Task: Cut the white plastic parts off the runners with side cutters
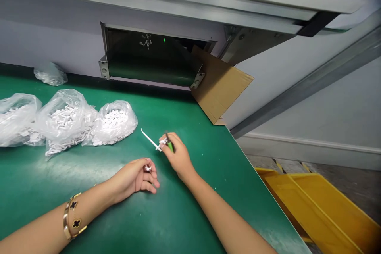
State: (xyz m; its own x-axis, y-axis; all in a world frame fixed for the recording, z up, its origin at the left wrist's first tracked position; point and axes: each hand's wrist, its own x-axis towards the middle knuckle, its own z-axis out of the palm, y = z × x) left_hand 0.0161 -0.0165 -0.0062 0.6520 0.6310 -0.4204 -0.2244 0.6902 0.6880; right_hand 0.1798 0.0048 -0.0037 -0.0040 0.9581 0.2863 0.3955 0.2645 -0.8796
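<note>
Clear plastic bags (67, 121) of white parts lay at nine o'clock on the green bench mat (178, 117). A green conveyor belt (149, 69) emerged from a grey wall opening at twelve o'clock, a cardboard sheet (220, 87) jutted out at one o'clock, and yellow plastic crates (315, 210) sat on the floor at four o'clock.

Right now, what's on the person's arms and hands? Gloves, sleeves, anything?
Both forearms are bare, no gloves or sleeves on the left hand or right hand. The left wrist wears gold bracelets with black clover charms; the right wrist shows nothing.
</note>
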